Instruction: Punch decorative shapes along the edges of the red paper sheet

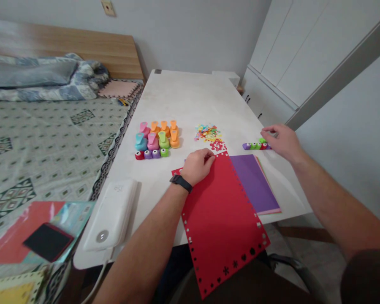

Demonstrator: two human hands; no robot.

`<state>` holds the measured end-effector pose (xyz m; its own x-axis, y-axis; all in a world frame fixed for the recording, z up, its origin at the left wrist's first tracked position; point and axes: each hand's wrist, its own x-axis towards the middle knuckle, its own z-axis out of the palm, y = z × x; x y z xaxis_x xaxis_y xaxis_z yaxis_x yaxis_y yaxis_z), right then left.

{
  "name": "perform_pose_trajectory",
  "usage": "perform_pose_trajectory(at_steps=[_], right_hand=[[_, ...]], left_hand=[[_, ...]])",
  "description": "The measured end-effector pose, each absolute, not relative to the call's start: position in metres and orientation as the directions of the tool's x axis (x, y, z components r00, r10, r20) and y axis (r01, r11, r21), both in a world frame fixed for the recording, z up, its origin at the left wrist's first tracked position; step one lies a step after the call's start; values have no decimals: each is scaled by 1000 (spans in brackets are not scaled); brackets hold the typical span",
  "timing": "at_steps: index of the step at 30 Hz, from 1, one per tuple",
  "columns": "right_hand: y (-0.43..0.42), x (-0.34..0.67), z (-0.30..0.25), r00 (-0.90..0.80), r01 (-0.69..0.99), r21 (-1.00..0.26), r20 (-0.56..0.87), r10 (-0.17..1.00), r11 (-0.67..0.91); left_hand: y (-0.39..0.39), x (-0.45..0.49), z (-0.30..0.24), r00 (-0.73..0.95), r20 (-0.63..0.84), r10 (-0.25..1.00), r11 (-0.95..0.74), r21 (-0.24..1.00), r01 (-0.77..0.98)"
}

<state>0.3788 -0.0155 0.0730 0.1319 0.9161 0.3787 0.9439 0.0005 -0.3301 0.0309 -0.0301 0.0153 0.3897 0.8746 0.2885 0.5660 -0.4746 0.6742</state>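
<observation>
A large red sheet of paper lies slantwise before me, with punched shapes along its edges; its near end overhangs the table's front edge. My left hand, wearing a dark wristband, rests at the sheet's far end with fingers curled on its edge. Over to the right, my right hand hovers above a row of small craft punches, purple, green and red. Its bent fingers are a little apart, close to a green punch, and nothing shows between them. Red paper cutouts lie just past the sheet.
Under the red sheet is a stack of coloured paper, purple on top. Larger craft punches stand in rows at left, by multicoloured confetti. A white power bank with a cable occupies the table's near left corner. A bed adjoins.
</observation>
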Motion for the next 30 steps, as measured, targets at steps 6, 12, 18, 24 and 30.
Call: perform_pose_trajectory(at_steps=[6,12,18,24,30], right_hand=[[-101,355,64,-150,433,-901,-64,987,7],[-142,376,34,17,100,-973,-206,978,-207],[-172,368,18,172,-113,-974,-214,962,-197],[-182,354,17,220,-129,-963,-259,941,-235],[-180,356,21,220,-243,-936,-308,926,-254]], left_hand=[[-25,25,24,214,300,930,-366,826,429],[-20,19,27,73,284,956,-292,907,304],[-23,19,26,-29,245,969,-237,956,170],[-48,23,43,11,115,993,-115,993,35],[-77,13,64,101,-138,985,154,973,-173]])
